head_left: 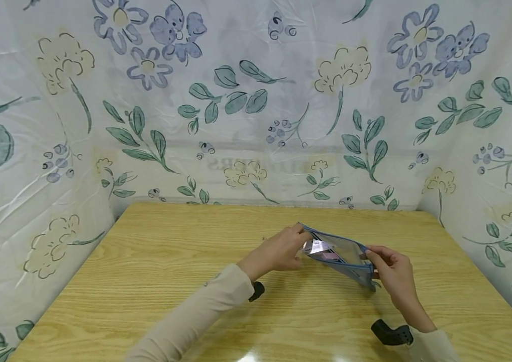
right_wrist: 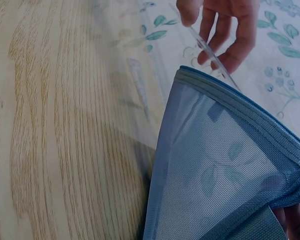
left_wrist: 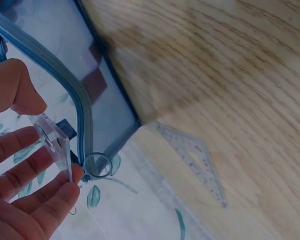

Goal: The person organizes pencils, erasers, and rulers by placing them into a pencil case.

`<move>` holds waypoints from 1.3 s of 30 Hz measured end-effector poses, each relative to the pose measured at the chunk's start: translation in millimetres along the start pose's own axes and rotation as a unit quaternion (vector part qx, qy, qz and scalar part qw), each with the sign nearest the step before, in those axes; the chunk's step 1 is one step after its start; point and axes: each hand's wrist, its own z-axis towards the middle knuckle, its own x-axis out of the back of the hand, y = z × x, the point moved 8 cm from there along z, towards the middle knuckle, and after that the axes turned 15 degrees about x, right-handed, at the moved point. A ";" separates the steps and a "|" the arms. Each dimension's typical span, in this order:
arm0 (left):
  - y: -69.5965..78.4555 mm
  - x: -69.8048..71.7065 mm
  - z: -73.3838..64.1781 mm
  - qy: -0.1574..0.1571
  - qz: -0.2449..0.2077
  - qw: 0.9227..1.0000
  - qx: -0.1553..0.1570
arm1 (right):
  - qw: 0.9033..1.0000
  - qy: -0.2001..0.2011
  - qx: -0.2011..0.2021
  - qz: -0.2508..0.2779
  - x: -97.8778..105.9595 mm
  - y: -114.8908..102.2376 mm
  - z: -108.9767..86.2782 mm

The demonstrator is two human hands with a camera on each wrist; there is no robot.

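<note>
A blue-edged mesh zip pouch [head_left: 350,274] is held tilted above the wooden table, its zipped mouth parted. My right hand [head_left: 393,274] grips the pouch's right end, thumb on the rim and fingers beneath. At the opposite end of the mouth is my left hand [head_left: 285,249], pinching a thin, flat, clear plastic piece [left_wrist: 57,142] between thumb and fingers. The piece appears edge-on in the right wrist view, beside the zip edge. Inside the pouch show a shiny printed item [head_left: 316,246] and a pinkish one [head_left: 330,256], both partly hidden.
A small transparent set square [left_wrist: 194,160] lies on the table [head_left: 170,246] past the left hand. Floral cloth [head_left: 246,125] hangs behind the table and along both sides. Black wrist mounts [head_left: 391,333] stick out below the hands.
</note>
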 end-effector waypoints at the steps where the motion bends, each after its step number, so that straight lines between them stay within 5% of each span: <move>1: 1.1 -0.6 0.8 -0.001 0.000 1.000 -0.002 | 1.000 0.000 0.000 -0.001 0.0 -0.1 0.0; 12: 12.6 -7.8 8.4 -0.016 0.030 0.999 -0.011 | 1.000 -0.001 -0.001 0.002 -0.8 0.0 -0.8; 24: 13.9 -6.7 15.6 -0.020 -0.018 1.000 0.001 | 1.000 -0.004 0.000 0.011 -1.4 -0.9 -1.6; 39: 21.8 -16.0 23.8 -0.039 0.030 0.999 -0.012 | 1.000 -0.003 -0.005 0.001 2.5 -0.7 -1.9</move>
